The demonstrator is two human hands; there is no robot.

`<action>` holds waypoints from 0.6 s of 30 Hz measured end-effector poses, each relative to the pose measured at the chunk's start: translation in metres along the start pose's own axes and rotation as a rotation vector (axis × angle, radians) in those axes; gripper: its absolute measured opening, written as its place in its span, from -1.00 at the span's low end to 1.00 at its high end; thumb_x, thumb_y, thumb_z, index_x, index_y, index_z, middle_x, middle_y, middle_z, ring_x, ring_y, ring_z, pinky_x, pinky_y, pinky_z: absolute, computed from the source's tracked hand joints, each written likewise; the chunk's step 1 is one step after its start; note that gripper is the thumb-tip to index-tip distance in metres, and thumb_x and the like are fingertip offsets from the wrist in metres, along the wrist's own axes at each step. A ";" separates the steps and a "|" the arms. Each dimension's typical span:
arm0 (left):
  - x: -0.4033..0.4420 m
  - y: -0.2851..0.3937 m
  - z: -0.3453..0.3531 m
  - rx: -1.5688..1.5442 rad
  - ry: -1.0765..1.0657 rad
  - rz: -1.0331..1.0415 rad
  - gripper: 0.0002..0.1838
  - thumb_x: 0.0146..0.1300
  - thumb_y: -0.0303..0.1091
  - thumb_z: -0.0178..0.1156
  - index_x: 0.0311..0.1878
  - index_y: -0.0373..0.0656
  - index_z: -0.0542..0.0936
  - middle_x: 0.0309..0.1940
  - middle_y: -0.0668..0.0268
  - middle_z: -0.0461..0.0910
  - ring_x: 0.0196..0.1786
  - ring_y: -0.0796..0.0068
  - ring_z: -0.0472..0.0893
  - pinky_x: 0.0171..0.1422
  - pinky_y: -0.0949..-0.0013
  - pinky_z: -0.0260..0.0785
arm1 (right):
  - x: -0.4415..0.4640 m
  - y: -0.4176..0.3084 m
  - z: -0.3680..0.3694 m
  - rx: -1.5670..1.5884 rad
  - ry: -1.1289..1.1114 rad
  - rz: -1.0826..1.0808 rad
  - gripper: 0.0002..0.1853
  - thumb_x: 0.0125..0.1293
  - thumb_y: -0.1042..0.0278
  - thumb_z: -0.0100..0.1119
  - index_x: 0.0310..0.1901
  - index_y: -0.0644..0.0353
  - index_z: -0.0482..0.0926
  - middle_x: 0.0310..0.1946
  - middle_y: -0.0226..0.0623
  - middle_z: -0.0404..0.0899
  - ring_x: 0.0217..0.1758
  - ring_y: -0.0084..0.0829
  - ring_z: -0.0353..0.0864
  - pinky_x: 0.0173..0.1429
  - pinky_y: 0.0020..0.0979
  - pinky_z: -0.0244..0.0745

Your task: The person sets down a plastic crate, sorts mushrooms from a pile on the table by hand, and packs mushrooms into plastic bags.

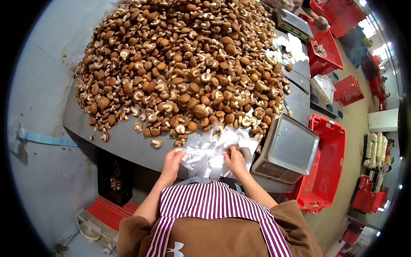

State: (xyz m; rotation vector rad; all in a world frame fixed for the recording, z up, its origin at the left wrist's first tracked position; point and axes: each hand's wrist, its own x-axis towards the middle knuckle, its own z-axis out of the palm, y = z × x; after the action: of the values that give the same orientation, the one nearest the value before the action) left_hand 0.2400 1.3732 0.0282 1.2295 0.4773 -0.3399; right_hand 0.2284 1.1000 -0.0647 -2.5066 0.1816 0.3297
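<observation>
A large heap of shiitake mushrooms [184, 64] covers most of the grey table [128, 137]. At the table's near edge, against the front of the heap, lies a crumpled pile of thin clear plastic bags [209, 156]. My left hand [172, 162] pinches the left side of the plastic. On the right side of the pile my right hand [234, 159] has its fingers closed on the plastic. Whether each hand grips one bag or several cannot be made out. Right of my right hand stands a weighing scale [291, 141] with a flat metal pan.
A red crate [321, 171] stands right of the scale. Farther back are another scale [295, 23], a red basket [323, 47] and a person's hand [321, 23]. A black crate [113, 180] is under the table at the left, beside a wall [38, 98].
</observation>
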 end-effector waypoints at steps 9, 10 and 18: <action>0.000 0.042 -0.034 -0.174 0.079 0.243 -0.89 0.44 -0.36 0.16 -0.14 -0.16 0.62 -0.23 0.40 0.67 -0.17 0.60 0.62 0.01 0.45 0.46 | 0.002 0.011 0.001 0.172 0.057 -0.088 -0.74 0.24 0.32 0.29 -0.10 0.21 0.53 -0.29 -0.10 0.65 -0.18 -0.07 0.65 -0.06 -0.11 0.52; 0.001 0.037 -0.030 -0.068 0.038 0.226 -0.91 0.43 -0.38 0.16 -0.15 -0.16 0.61 -0.24 0.44 0.64 -0.18 0.66 0.57 -0.02 0.51 0.42 | 0.003 0.001 -0.009 0.232 0.009 -0.013 -0.82 0.27 0.36 0.28 -0.17 0.25 0.59 -0.32 -0.14 0.63 -0.27 -0.17 0.65 -0.13 -0.22 0.53; 0.018 -0.024 -0.002 0.112 -0.052 0.260 -0.91 0.37 -0.45 0.24 -0.27 -0.19 0.54 -0.39 0.59 0.41 -0.34 0.78 0.32 -0.23 0.60 0.23 | -0.002 -0.120 -0.090 0.400 -0.228 -0.115 -0.60 0.37 0.08 0.24 -0.12 0.35 0.60 -0.21 -0.06 0.60 -0.16 -0.24 0.63 -0.10 -0.27 0.54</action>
State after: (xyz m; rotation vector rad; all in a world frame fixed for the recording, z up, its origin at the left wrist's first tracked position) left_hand 0.2432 1.3675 -0.0015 1.3703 0.2523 -0.1779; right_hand 0.2681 1.1453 0.0725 -2.0582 0.0080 0.4770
